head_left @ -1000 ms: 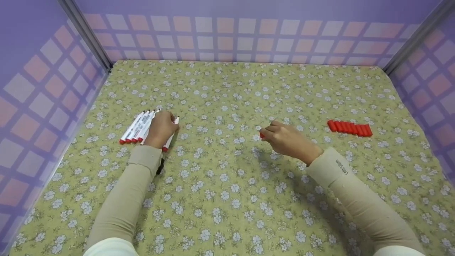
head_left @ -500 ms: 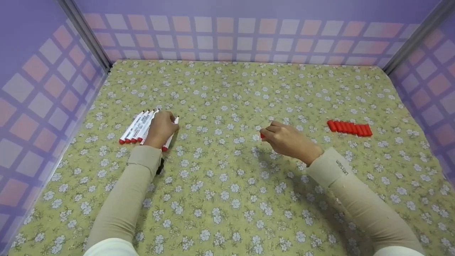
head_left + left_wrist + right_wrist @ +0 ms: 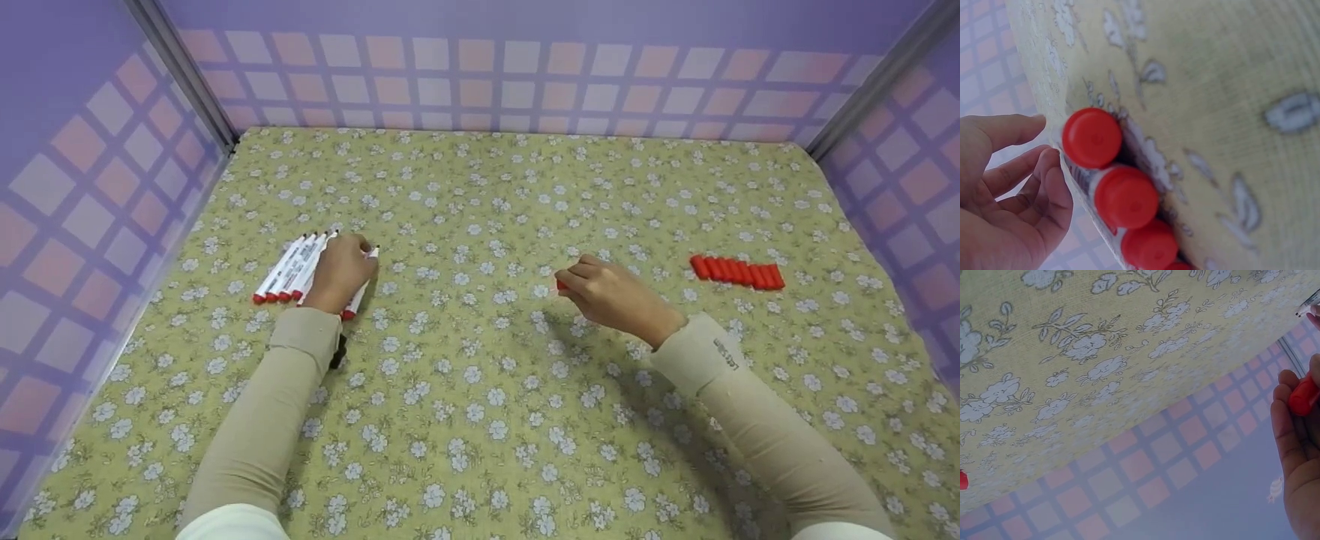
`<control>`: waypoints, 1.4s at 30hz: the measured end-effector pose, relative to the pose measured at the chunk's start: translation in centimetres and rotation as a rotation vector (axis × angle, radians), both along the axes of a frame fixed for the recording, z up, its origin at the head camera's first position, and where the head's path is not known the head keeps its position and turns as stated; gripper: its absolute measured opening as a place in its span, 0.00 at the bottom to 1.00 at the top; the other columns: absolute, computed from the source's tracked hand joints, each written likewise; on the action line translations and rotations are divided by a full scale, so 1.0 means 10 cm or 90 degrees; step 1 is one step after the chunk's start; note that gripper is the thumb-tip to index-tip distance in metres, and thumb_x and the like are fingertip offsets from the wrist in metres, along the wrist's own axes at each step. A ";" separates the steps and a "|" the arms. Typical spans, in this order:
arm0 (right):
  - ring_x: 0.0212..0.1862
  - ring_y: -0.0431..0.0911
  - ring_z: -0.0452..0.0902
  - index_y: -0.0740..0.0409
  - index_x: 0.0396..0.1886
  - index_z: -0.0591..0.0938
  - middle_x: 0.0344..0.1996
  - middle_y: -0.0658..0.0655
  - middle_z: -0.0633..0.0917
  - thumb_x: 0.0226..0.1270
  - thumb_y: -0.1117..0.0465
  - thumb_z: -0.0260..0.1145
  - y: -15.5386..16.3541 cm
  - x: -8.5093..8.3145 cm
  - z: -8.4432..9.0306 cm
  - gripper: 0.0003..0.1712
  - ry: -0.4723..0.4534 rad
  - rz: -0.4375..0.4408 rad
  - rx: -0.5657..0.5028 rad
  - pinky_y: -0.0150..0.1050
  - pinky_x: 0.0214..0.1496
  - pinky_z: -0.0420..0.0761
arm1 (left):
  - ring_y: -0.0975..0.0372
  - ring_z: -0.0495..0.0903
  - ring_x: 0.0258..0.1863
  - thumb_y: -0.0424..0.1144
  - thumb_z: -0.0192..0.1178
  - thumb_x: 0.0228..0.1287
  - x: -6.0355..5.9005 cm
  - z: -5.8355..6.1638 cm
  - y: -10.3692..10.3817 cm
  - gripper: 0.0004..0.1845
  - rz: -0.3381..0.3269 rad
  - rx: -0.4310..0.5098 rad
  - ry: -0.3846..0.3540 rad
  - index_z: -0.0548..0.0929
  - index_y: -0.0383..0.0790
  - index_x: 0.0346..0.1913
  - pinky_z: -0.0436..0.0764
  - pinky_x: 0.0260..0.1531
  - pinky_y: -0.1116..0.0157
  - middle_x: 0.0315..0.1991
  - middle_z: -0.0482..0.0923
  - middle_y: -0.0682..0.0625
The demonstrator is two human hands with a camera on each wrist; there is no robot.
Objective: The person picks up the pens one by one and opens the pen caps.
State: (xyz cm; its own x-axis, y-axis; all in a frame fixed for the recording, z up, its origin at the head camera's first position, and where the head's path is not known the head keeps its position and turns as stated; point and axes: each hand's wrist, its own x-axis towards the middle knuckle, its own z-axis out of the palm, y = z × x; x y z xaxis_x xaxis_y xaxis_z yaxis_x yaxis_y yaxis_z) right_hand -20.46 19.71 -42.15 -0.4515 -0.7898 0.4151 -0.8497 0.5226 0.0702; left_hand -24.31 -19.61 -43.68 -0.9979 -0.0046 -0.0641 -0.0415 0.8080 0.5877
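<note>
A red cap (image 3: 559, 285) is pinched in the right hand (image 3: 611, 294) mid-cloth, having drifted slightly toward the capless markers (image 3: 294, 268) by the floral cloth's (image 3: 480, 390) left edge, where the left hand (image 3: 339, 271) rests, fingers relaxed, on them.

The left hand (image 3: 341, 271) covers part of the markers (image 3: 289, 268), so their count under its palm cannot be told. In the left wrist view the marker ends are blurred and the lowest is cut off. The red cap (image 3: 560, 284) is mostly hidden inside the fingers of the right hand (image 3: 611, 294).
</note>
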 end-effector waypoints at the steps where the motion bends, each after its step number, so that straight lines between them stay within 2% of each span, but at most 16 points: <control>1: 0.32 0.49 0.80 0.66 0.40 0.85 0.31 0.60 0.86 0.62 0.67 0.67 0.01 -0.01 -0.01 0.08 -0.001 -0.004 -0.003 0.39 0.34 0.82 | 0.62 0.61 0.17 0.32 0.50 0.64 0.00 0.00 0.00 0.18 0.000 -0.004 0.000 0.79 0.27 0.53 0.67 0.23 0.62 0.50 0.79 0.32; 4: 0.33 0.50 0.80 0.66 0.41 0.85 0.32 0.60 0.86 0.62 0.67 0.67 0.05 -0.03 -0.03 0.09 0.003 -0.011 -0.015 0.40 0.34 0.83 | 0.61 0.63 0.19 0.33 0.48 0.65 0.00 0.02 0.03 0.18 0.003 -0.019 0.003 0.80 0.28 0.53 0.67 0.24 0.62 0.52 0.79 0.33; 7: 0.33 0.51 0.81 0.66 0.42 0.85 0.32 0.60 0.86 0.62 0.68 0.67 0.10 -0.05 -0.05 0.10 0.007 -0.011 -0.030 0.41 0.33 0.83 | 0.57 0.70 0.24 0.34 0.48 0.66 0.00 0.03 0.06 0.18 0.000 -0.030 0.008 0.80 0.28 0.53 0.71 0.28 0.59 0.52 0.78 0.33; 9: 0.34 0.51 0.81 0.67 0.43 0.85 0.33 0.61 0.86 0.62 0.68 0.67 0.14 -0.07 -0.06 0.10 0.008 -0.016 -0.032 0.41 0.34 0.83 | 0.54 0.74 0.29 0.34 0.48 0.67 0.01 0.04 0.09 0.18 -0.007 -0.036 0.019 0.80 0.29 0.52 0.75 0.32 0.57 0.50 0.79 0.34; 12: 0.36 0.52 0.81 0.68 0.45 0.84 0.35 0.62 0.86 0.62 0.69 0.67 0.19 -0.08 -0.06 0.12 0.000 -0.033 -0.030 0.42 0.35 0.83 | 0.54 0.77 0.28 0.35 0.48 0.68 0.03 0.05 0.15 0.18 -0.021 -0.027 0.027 0.80 0.29 0.53 0.77 0.33 0.57 0.46 0.81 0.35; 16: 0.38 0.54 0.81 0.69 0.49 0.83 0.38 0.64 0.86 0.63 0.70 0.65 0.29 -0.12 -0.07 0.15 -0.027 -0.068 -0.027 0.43 0.37 0.84 | 0.59 0.70 0.21 0.35 0.46 0.69 0.06 0.07 0.25 0.18 -0.045 -0.008 0.026 0.80 0.31 0.55 0.72 0.27 0.61 0.41 0.81 0.38; 20: 0.40 0.55 0.82 0.69 0.51 0.82 0.41 0.66 0.86 0.61 0.71 0.66 0.41 -0.16 -0.08 0.17 -0.058 -0.105 -0.031 0.45 0.40 0.84 | 0.61 0.65 0.20 0.36 0.46 0.70 0.09 0.09 0.37 0.18 -0.071 0.015 0.028 0.79 0.32 0.56 0.68 0.25 0.62 0.41 0.80 0.40; 25: 0.41 0.57 0.82 0.70 0.52 0.81 0.41 0.67 0.86 0.61 0.70 0.67 0.57 -0.22 -0.06 0.18 -0.093 -0.168 -0.043 0.48 0.41 0.84 | 0.60 0.69 0.22 0.37 0.47 0.72 0.15 0.10 0.55 0.17 -0.117 0.048 0.040 0.80 0.33 0.55 0.70 0.26 0.61 0.42 0.80 0.41; 30: 0.40 0.57 0.82 0.70 0.51 0.82 0.39 0.67 0.85 0.62 0.70 0.66 0.74 -0.30 -0.06 0.17 -0.119 -0.212 -0.071 0.48 0.39 0.84 | 0.56 0.77 0.32 0.37 0.48 0.72 0.22 0.10 0.76 0.17 -0.166 0.065 0.048 0.80 0.33 0.55 0.76 0.32 0.60 0.45 0.80 0.42; 36: 0.41 0.59 0.82 0.70 0.51 0.82 0.41 0.68 0.84 0.61 0.72 0.66 0.94 -0.34 -0.07 0.17 -0.133 -0.236 -0.130 0.51 0.39 0.83 | 0.56 0.79 0.39 0.37 0.48 0.73 0.29 0.07 0.97 0.16 -0.225 0.081 0.043 0.81 0.34 0.55 0.78 0.36 0.60 0.46 0.80 0.43; 42: 0.35 0.58 0.81 0.69 0.51 0.82 0.41 0.67 0.79 0.64 0.70 0.65 1.13 -0.35 -0.09 0.16 -0.135 -0.302 -0.149 0.51 0.35 0.82 | 0.59 0.78 0.39 0.38 0.48 0.73 0.39 -0.01 1.11 0.16 -0.262 0.109 0.018 0.81 0.36 0.55 0.78 0.37 0.61 0.47 0.80 0.45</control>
State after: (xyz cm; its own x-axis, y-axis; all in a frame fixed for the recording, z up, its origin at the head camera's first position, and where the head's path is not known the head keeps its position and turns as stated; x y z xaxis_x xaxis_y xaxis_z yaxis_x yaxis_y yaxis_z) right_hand -23.97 30.99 -43.07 -0.8264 -0.3787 0.4168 -0.5018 0.8311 -0.2398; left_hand -20.39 -8.50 -43.76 -0.9158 0.4015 -0.0020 0.2813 0.6452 0.7103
